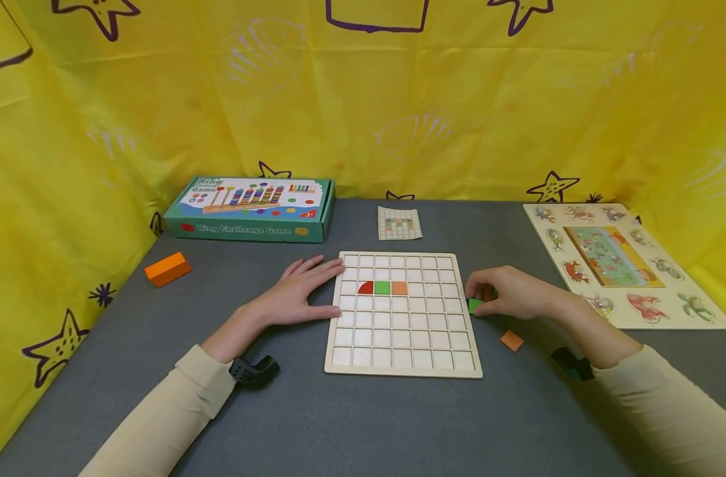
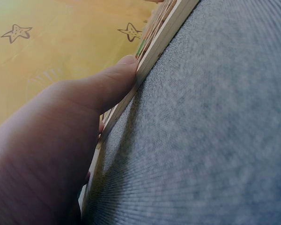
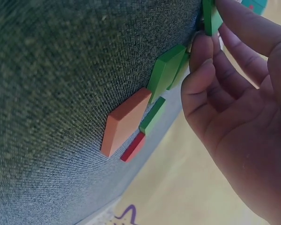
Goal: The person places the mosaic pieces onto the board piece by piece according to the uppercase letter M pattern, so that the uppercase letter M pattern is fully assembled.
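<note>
One box (image 1: 250,209): "Ring Challenge Game"; right hand (image 1: 512,291) pinches green tile (image 1: 474,306); left hand (image 1: 294,293) outstretched against board (image 1: 402,338).

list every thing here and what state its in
left grip, fingers extended, at board's left edge
right grip, pinching green tile
board, flat, three cells filled
board's red tile, seated
board's green tile, seated
board's orange tile, seated
loose orange tile, flat on table
loose green tiles, on table
loose red tile, on table
card, face up
box, closed
puzzle, flat
orange block, on table
</note>
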A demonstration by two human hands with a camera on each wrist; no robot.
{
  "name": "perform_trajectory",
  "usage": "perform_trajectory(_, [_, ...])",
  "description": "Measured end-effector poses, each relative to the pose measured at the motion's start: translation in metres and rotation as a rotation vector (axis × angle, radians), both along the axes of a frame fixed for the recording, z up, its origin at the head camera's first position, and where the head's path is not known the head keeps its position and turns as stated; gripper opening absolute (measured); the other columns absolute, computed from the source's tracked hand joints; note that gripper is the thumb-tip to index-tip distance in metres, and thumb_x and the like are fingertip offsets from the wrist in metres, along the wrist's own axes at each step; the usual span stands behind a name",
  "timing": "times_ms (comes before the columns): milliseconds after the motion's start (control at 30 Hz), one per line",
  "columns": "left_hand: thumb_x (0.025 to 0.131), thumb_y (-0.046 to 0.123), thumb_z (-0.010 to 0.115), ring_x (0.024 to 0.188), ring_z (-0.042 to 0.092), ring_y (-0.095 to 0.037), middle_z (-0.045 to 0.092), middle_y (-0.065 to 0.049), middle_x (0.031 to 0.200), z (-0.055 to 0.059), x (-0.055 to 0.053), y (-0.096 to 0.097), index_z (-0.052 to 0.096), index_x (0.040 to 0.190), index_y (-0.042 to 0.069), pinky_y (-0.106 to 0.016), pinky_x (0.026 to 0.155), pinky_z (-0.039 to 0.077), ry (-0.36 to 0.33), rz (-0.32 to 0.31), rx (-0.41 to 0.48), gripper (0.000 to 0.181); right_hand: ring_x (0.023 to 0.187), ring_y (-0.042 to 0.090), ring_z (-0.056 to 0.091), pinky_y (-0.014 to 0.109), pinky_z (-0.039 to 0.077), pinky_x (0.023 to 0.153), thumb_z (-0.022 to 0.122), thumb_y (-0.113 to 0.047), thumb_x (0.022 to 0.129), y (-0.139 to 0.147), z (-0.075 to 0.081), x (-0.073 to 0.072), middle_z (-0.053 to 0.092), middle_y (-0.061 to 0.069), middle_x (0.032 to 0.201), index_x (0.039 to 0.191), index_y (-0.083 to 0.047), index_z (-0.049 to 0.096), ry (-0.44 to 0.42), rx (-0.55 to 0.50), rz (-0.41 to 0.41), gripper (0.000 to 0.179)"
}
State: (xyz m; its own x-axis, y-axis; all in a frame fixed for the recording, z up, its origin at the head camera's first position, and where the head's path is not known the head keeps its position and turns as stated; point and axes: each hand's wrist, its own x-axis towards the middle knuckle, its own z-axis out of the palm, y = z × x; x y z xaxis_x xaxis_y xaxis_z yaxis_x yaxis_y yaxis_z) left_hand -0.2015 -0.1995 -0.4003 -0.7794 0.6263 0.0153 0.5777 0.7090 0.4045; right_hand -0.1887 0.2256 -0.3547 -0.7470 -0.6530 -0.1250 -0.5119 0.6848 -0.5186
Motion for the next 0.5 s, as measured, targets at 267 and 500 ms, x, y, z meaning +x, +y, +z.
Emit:
perform_trajectory(267, [0.091, 0.064, 0.063, 0.152, 0.012, -0.032, 0.027, 0.001, 0.165, -0.0024, -0.0013, -0.0013, 0.034, 0.160, 0.018, -0.060, 0.117, 0.003, 0.006, -0.003, 0.007, 0.088, 0.075, 0.011, 0.055, 0.030, 0.048, 0.068, 0.078, -0.007, 0.088, 0.0024, 0.0023, -0.0010, 0.060, -0.010, 0.080, 0.097, -0.013, 0.069, 0.009, -0.025, -0.005, 0.014])
perform_trajectory(500, [0.090, 0.064, 0.064, 0.153, 0.011, -0.030, 0.026, 0.003, 0.165, -0.0009, -0.0011, -0.0004, 0.033, 0.160, 0.020, -0.059, 0.117, 0.003, 0.000, 0.001, -0.005, 0.088, 0.076, 0.014, 0.058, 0.029, 0.049, 0.068, 0.075, -0.008, 0.092, 0.0052, 0.0073, -0.0026, 0.065, -0.007, 0.083, 0.097, -0.012, 0.070, -0.057, -0.056, -0.041, 0.009])
